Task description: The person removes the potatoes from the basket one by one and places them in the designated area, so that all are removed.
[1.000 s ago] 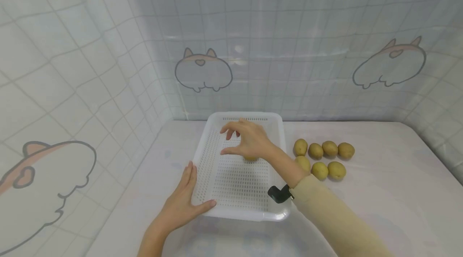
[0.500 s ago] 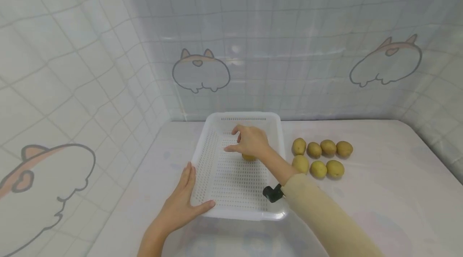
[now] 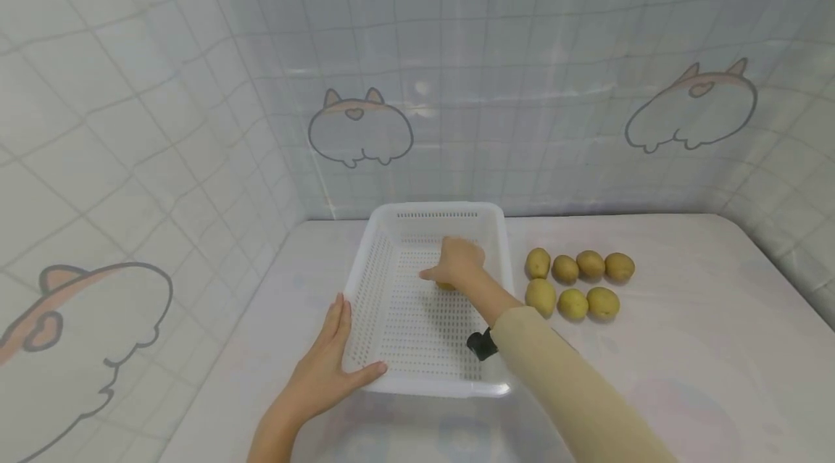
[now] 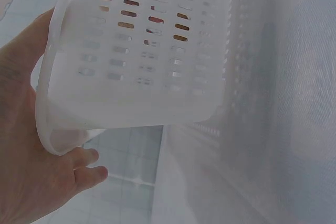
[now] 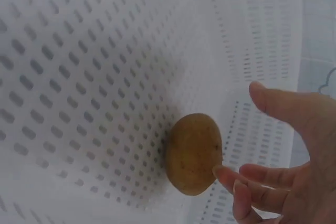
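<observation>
A white perforated plastic basket (image 3: 427, 389) lies lengthwise before me. My left hand (image 3: 329, 364) rests against its near left corner, fingers straight along the side, thumb over the front rim. In the left wrist view the basket wall (image 4: 136, 98) hides part of this hand. My right hand (image 3: 462, 260) is inside the basket, beside and over a potato (image 5: 193, 155) on its perforated floor. The right wrist view shows thumb and fingers apart; one fingertip overlaps the potato's edge, but I cannot tell whether it touches.
Several potatoes (image 3: 603, 303) sit in two rows on the pale cloth-covered table (image 3: 691, 318), just right of the basket. A dark wrist-worn piece (image 3: 481, 344) hangs under the right sleeve. Checked sheets with cartoon animals (image 3: 361, 130) wall in the back and sides.
My right hand has moved a little right and lower over the potato, its fingers dropping out of sight in the head view. The left hand stays at the basket's corner.
</observation>
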Tool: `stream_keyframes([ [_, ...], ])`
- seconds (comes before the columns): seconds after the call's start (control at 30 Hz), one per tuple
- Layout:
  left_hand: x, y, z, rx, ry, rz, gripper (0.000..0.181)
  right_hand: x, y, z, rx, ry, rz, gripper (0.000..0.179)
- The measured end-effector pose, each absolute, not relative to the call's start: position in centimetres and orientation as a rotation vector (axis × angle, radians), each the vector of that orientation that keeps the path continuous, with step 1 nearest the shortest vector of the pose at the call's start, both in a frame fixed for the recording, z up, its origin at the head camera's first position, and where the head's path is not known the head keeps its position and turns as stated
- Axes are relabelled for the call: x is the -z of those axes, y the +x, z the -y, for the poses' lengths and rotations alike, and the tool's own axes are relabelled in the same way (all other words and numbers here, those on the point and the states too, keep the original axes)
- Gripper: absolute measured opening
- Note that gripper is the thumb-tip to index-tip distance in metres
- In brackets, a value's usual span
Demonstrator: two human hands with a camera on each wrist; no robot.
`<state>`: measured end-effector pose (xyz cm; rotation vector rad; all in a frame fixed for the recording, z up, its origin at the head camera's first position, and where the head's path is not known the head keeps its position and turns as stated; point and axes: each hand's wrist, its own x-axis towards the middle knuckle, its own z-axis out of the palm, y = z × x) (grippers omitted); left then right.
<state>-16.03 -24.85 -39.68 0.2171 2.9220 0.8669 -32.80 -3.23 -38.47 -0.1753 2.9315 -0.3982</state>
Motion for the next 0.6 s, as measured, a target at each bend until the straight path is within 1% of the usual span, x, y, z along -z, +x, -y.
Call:
stream_keyframes([
  [0.23, 39.5, -15.9, 24.9, -0.857, 0.226, -2.931, 0.117, 39.2, -33.5, 3.1, 0.214, -0.106, -2.887, 0.054],
  [0.33, 39.2, -15.9, 24.9, -0.85, 0.23, -2.937, 0.118, 39.5, -33.7, 2.9, 0.17, -0.095, -2.859, 0.05],
  [0.4, 39.0, -15.8, 24.8, -0.849, 0.234, -2.937, 0.118, 39.7, -33.7, 2.8, 0.167, -0.092, -2.837, 0.05],
  [0.6, 38.6, -15.6, 24.7, -0.845, 0.251, -2.942, 0.117, 39.9, -33.6, 2.8, 0.166, -0.13, -2.814, 0.064],
])
